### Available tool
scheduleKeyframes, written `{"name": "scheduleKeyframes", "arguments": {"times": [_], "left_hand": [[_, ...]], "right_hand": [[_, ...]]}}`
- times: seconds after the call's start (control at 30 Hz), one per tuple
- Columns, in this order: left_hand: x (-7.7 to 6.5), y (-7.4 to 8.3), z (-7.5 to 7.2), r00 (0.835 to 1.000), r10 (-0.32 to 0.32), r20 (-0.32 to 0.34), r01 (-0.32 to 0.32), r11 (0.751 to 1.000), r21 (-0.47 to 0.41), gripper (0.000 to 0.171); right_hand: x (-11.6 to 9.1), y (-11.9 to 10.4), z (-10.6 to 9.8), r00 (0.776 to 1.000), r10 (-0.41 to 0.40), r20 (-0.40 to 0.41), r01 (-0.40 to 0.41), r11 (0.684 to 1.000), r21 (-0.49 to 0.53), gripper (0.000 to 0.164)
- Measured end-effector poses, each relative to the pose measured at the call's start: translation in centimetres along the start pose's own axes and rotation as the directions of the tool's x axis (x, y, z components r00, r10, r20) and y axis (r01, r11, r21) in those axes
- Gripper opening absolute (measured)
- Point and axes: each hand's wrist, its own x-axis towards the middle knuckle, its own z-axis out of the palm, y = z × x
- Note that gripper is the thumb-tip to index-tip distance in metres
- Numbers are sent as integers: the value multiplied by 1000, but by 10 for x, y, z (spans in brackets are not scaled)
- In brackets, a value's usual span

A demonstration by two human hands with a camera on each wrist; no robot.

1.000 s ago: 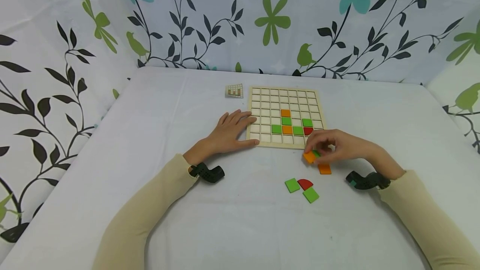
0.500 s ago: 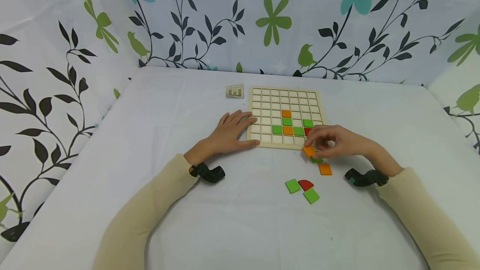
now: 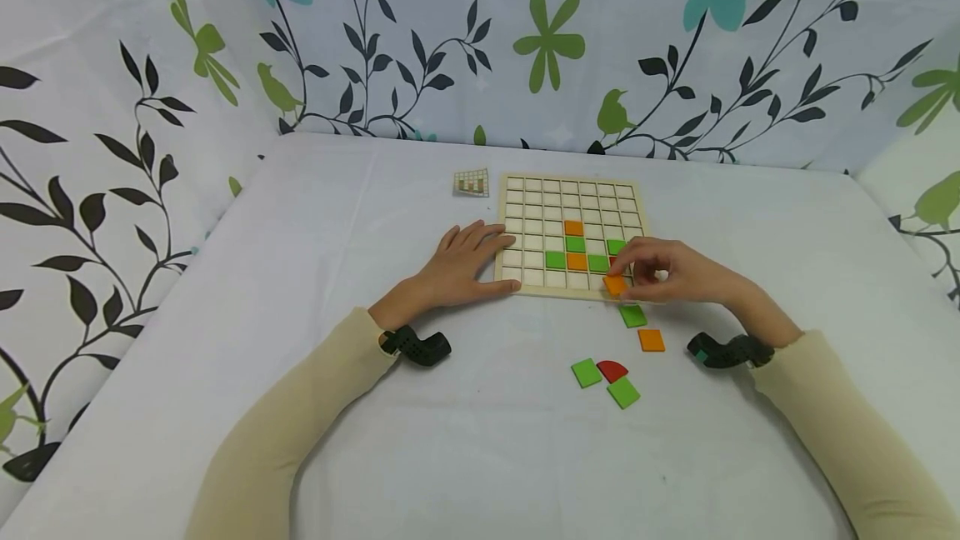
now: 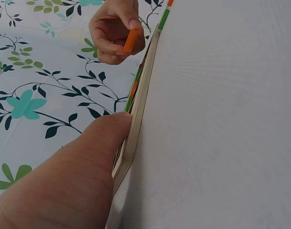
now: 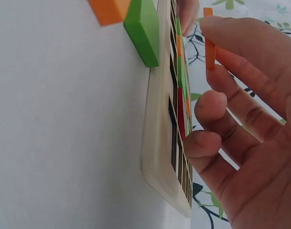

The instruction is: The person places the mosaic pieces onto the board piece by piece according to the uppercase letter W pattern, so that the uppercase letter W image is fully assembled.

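Observation:
My right hand [image 3: 671, 271] pinches an orange square tile [image 3: 615, 285] between thumb and fingers, over the near right part of a wooden grid board [image 3: 525, 200]. In the right wrist view the orange tile [image 5: 210, 40] stands on edge, raised off the board. With fingers spread, my left hand [image 3: 459, 267] rests at the board's left edge, its thumb [image 4: 107, 126] against the near left rim. Green, orange and red tiles sit in cells of the board, among them a green tile [image 3: 555, 260] and an orange tile [image 3: 576, 262]. The right fingers partly cover a red one.
Just off the board's near edge lie a green tile [image 3: 633, 316] and an orange tile [image 3: 652, 340]. Closer to me are two more green tiles, one at the left [image 3: 587, 372], and a red quarter-round tile [image 3: 612, 371]. A small printed grid card [image 3: 471, 182] lies behind my left hand.
The right hand has carried the orange tile away from me, from in front of the board to above its near row. A green tile it covered now shows. The left hand stays put.

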Motion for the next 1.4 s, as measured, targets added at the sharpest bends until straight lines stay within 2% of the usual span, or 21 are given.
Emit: {"name": "scheduleKeyframes", "arguments": {"times": [0.27,0.5,0.93,1.13,1.4], "left_hand": [[-1,1,0,1000,8,-8,-8,1000,-1,73],[-1,1,0,1000,4,-5,-4,1000,-4,72],[0,1,0,1000,6,-9,-6,1000,3,72],[1,0,1,1000,12,-13,-12,1000,0,72],[1,0,0,1000,9,-8,-9,1000,5,72]], "right_hand": [[0,6,-1,998,43,-39,-43,999,-2,30],[1,10,-3,997,27,-79,-29,999,-18,31],[3,19,-9,991,52,-120,-59,997,-52,33],[6,18,-11,985,108,-137,-117,991,-58,30],[13,20,-14,967,171,-188,-196,973,-120,27]]}}
